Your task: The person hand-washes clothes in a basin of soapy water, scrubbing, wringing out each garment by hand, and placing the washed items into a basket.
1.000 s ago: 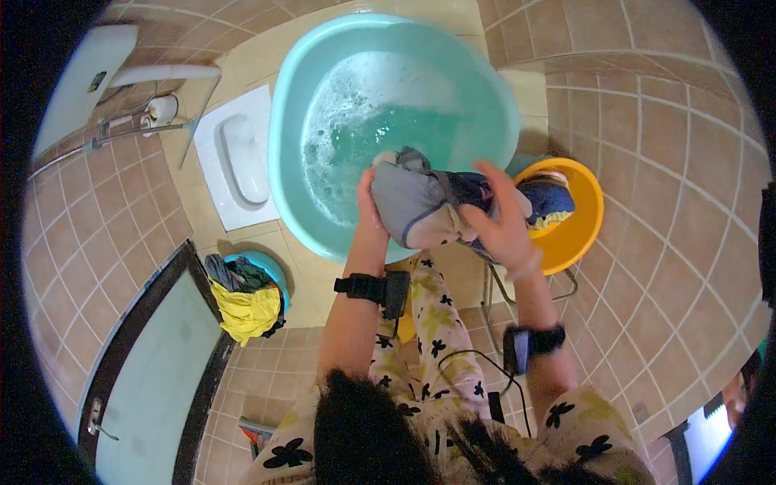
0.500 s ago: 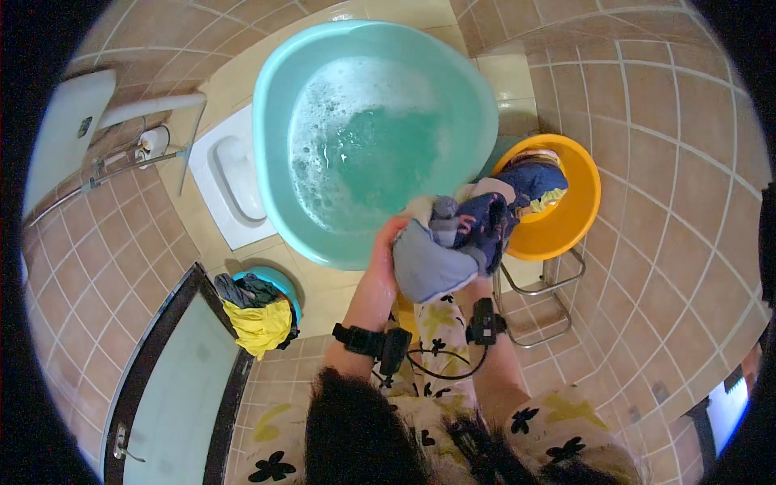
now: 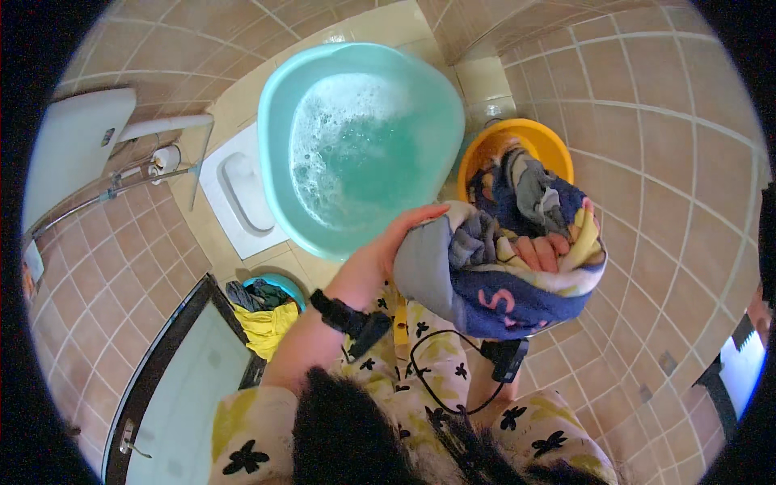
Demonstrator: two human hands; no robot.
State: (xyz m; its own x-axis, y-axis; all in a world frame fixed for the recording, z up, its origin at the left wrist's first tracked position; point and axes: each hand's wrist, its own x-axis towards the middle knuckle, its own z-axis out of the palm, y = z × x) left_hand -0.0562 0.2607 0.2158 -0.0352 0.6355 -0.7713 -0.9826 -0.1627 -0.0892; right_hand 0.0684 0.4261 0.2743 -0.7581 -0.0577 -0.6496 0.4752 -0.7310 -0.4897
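A bulky garment, grey and navy with pink lettering and a cream inner side, hangs between my hands, close above the near edge of the orange bucket. My left hand grips its grey left edge, thumb side up. The fingers of my right hand curl over the cream inner folds; cloth hides the rest of that hand. At its far end the garment overlaps the orange bucket, and I cannot tell whether the dark folds there lie inside the bucket.
A large turquoise tub of sudsy water stands ahead, beside a white squat toilet. At the left, a small blue basin holds yellow cloth and dark cloth. A frosted door stands at lower left; tiled walls surround the space.
The garment has come up and toward me, opening out so its navy side and lettering show. My left hand stays on the grey edge; my right fingers now show among the folds.
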